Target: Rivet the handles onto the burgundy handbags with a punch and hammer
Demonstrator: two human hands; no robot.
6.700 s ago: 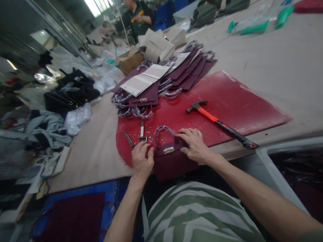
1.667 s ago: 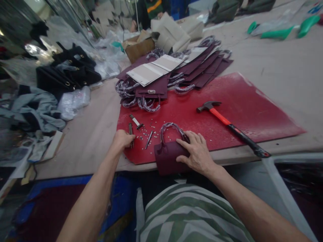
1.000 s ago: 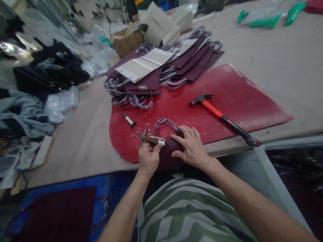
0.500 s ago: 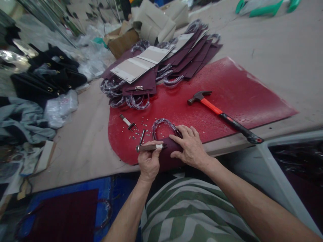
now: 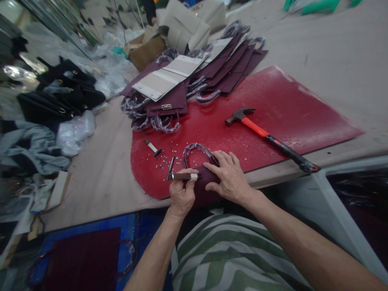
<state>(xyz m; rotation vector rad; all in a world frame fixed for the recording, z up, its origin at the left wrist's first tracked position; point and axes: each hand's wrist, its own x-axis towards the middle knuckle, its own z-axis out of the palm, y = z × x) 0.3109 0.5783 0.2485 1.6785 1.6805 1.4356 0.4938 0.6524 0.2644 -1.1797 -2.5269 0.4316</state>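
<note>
My left hand point(image 5: 182, 195) is closed round a small metal tool point(image 5: 183, 176), held level with its tip against the edge of a small maroon handbag point(image 5: 203, 178). My right hand point(image 5: 230, 177) lies flat on top of that bag, fingers spread, pressing it onto the red mat point(image 5: 273, 109) at the table's near edge. The bag's plastic-wrapped handle point(image 5: 195, 148) arches up just beyond my fingers. Two more metal tools point(image 5: 153, 146) and several tiny rivets point(image 5: 169, 151) lie on the mat to the left.
A hammer with an orange and black handle point(image 5: 269, 138) lies on the mat to the right. Stacked maroon bag panels point(image 5: 194, 81) with card sheets sit at the back. Black bags point(image 5: 57, 97) and plastic wrap point(image 5: 74, 131) crowd the left. A blue mat point(image 5: 91, 238) lies below.
My left hand went out to the tools on the mat, picked one up and brought it back to the bag's edge. My right hand has stayed on the bag.
</note>
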